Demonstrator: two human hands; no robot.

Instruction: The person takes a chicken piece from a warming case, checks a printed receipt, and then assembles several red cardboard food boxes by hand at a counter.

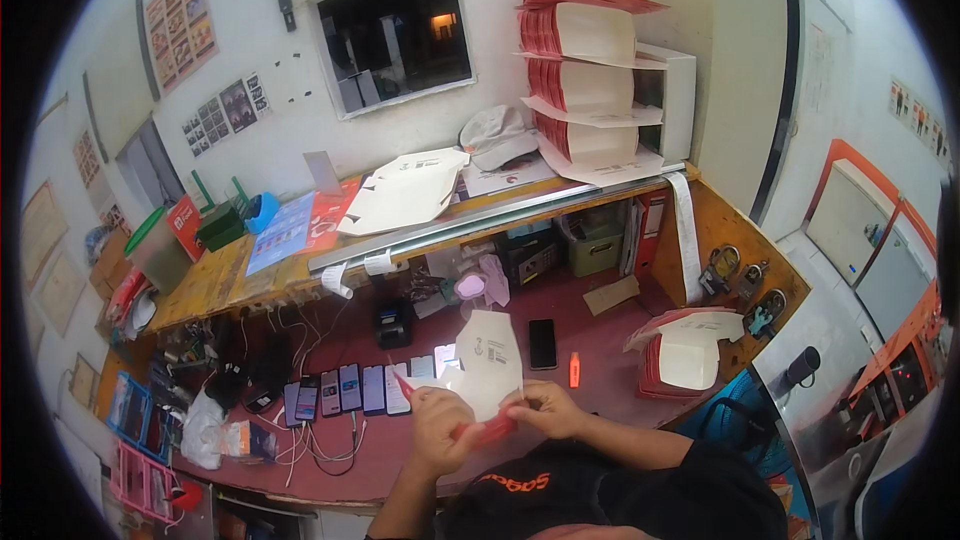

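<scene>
Between my two hands is a partly folded cardboard food box [487, 360], white inside with red on its outer side. My left hand [440, 427] is closed on its left side, and my right hand [547, 410] pinches its right near corner. The lid flap stands up, away from me. To the right on the desk sits a short stack of nested food boxes [690, 358], red outside and white inside. Flat white box blanks [405, 190] lie on the raised shelf. The underside of the held box is hidden.
A row of phones [350, 388] with white cables lies left of my hands on the dark red desk [400, 462]. A black phone [542, 344] and an orange highlighter [574, 370] lie beyond my right hand. Tall stacks of folded boxes [597, 87] and a grey cap [497, 137] rest on the shelf.
</scene>
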